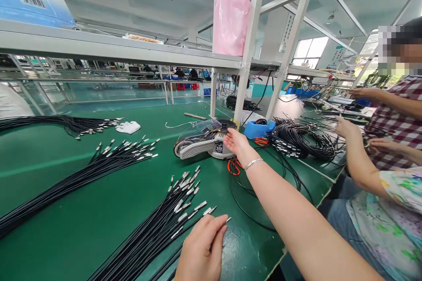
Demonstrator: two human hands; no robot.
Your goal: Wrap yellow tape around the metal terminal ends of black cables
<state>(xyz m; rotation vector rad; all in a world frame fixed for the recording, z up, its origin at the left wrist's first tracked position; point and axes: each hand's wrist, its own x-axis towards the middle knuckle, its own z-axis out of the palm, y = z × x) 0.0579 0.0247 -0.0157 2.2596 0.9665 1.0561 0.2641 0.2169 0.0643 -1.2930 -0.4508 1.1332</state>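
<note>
My left hand is closed in a pinch at the front of the table, holding a thin black cable whose metal tip sticks out past thumb and forefinger. Just left of it lies a bundle of black cables with silvery metal ends. My right hand is stretched forward with its fingers extended, beside a grey device with a clear cover and a dark reel. Whether the fingertips touch the device, I cannot tell. Orange-handled scissors lie below my right wrist.
Further cable bundles and a white glove lie on the green table. Behind my right arm are a blue tape dispenser and coiled cables. A metal shelf post rises behind the device. Co-workers sit at right.
</note>
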